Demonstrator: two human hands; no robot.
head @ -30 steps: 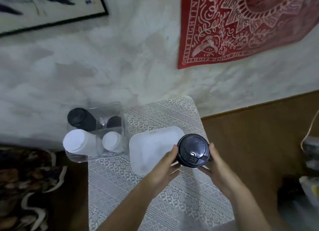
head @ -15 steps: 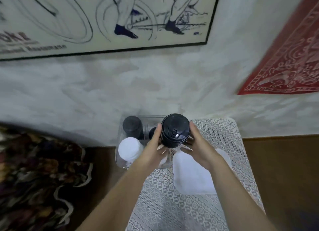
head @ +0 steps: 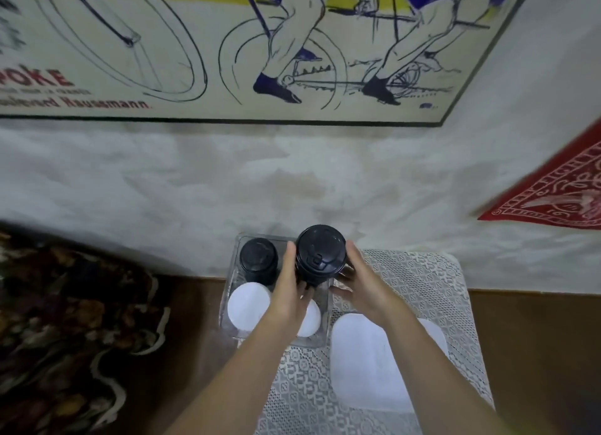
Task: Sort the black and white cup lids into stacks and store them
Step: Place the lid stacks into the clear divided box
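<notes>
So, black lids going into the bin: what could go sideways here

Honestly the risky bit is the tall stack of black lids (head: 320, 255) itself. Left hand (head: 287, 291) and right hand (head: 364, 288) are both wrapped round its sides, squeezing it between them over the back right compartment of the clear plastic bin (head: 227, 304). I can't tell if its bottom is touching the bin floor yet.

My guesses at trouble:
- The lids only nest loosely, so if one hand lets go first the column could lean and fan out over the divider
- The bin's walls are thin, glossy and see-through, so it would be easy to clip a rim without noticing, and the bin looks light enough to skid
- It sits at the corner of the lace tablecloth (head: 422, 278), partly past the edge I think, so a hard push down might tip it

Textures: the black lids are smooth, shiny domed discs with a raised sip tab on top. A shorter black stack (head: 258, 260) sits back left, matte white stacks at front left (head: 248, 306) and front right (head: 309, 317), the right one half hidden under the left wrist. A white rounded tray (head: 367, 363) lies just beside the bin on the cloth
</notes>
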